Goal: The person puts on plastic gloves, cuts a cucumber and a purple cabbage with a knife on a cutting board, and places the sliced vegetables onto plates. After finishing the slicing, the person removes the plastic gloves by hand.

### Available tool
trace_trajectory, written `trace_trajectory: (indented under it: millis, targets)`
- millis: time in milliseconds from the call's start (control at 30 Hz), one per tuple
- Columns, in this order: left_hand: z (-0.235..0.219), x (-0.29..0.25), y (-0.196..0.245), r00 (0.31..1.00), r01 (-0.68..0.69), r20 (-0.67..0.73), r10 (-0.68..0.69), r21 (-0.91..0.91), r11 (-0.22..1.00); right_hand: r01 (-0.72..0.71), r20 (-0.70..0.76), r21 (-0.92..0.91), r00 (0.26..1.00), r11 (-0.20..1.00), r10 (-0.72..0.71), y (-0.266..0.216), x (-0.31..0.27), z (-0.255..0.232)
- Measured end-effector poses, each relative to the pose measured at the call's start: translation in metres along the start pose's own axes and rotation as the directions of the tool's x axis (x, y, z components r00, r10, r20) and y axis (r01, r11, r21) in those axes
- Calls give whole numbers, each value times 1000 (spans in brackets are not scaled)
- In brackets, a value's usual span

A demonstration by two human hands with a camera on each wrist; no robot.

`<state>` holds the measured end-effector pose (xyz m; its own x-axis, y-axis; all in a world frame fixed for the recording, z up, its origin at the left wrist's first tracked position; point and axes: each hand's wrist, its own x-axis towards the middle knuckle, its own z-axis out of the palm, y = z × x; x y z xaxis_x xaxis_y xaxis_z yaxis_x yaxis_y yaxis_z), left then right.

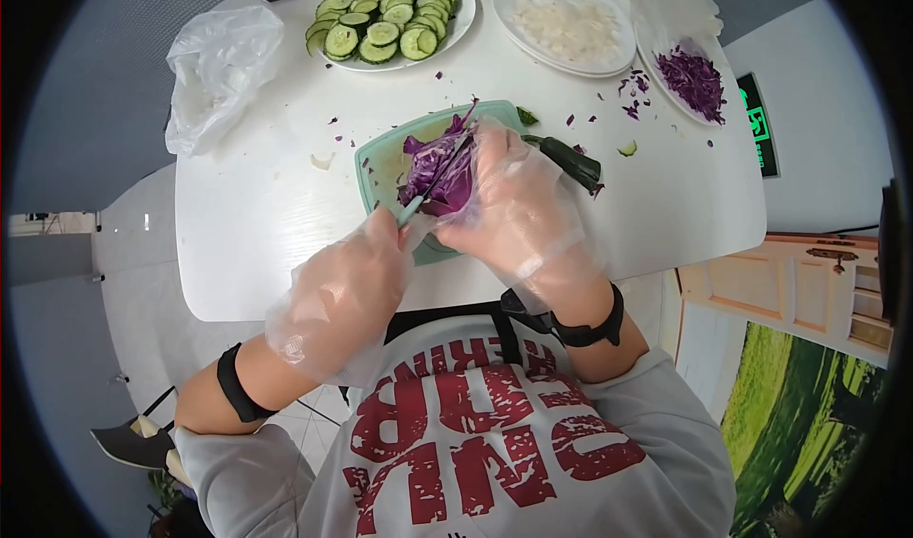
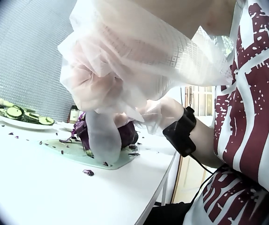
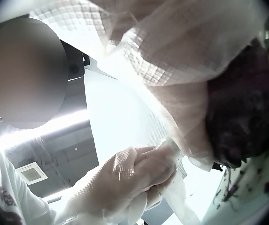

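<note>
My left hand (image 1: 347, 272), in a clear plastic glove, grips the pale green handle of a knife (image 1: 410, 209). Its narrow blade lies across a piece of purple cabbage (image 1: 457, 194), whose cut layers face up. From the other side my right hand (image 1: 518, 195), gloved too, holds the cabbage with fingers curled over its far side. Under both is a mint green cutting board (image 1: 374, 164). The left wrist view has the gloved left hand (image 2: 97, 79) above the board. In the right wrist view the cabbage (image 3: 242, 112) sits dark beneath the right fingers.
A dark green cucumber piece (image 1: 573, 166) lies right of the board. Along the back stand plates of cucumber slices (image 1: 382, 34), white slices (image 1: 561, 24) and shredded purple cabbage (image 1: 691, 83). A plastic bag (image 1: 221, 72) sits at the left; scraps dot the white table (image 1: 257, 243).
</note>
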<state>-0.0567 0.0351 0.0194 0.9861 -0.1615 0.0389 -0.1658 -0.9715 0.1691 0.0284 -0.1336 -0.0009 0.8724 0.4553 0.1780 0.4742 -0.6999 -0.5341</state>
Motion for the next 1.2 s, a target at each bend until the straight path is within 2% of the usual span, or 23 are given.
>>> trace_trajectory:
  millis: [67,267,400,500,567,700,767,900,1000,1067,1100,1167,1200]
  targets:
    - [-5,2,6,987,131,106,-124,-67,989,21,-12,-30,1000,999,-22,0,0,1]
    - [2,10,3,992,98,82,-92,-78,992,38,-49,-54,998,998,-41,2,-1,6]
    - [0,20,9,988,127,88,-124,-27,992,47,-102,-69,993,997,-54,1,0,10]
    - [-6,25,13,986,106,125,-113,56,993,56,-144,-98,987,994,-70,-1,1,11]
    - [-14,28,16,992,-34,129,13,162,986,42,-151,-112,987,993,-59,-3,1,10]
    - [-13,29,13,986,-20,167,-7,159,987,50,-186,-141,980,989,-76,-2,1,14]
    - [-10,28,10,992,-66,120,46,164,984,40,-158,-140,985,989,-62,-2,1,13]
    - [-8,26,11,988,-77,150,44,220,972,36,-182,-120,982,992,-58,-4,0,11]
    - [-9,23,15,989,-52,148,19,224,973,-26,-118,-79,993,997,17,-3,-1,8]
    - [-13,17,16,991,-131,32,127,216,968,38,-103,-80,994,996,-46,2,-2,8]
    - [-14,14,17,991,-134,32,130,216,967,35,-105,-80,993,996,-43,2,-2,5]
    - [-16,9,17,983,94,145,-110,111,989,-68,47,-38,996,997,70,-1,-1,-3]
    - [-15,6,16,983,91,147,-107,114,989,-72,45,-34,996,997,73,-2,-1,-3]
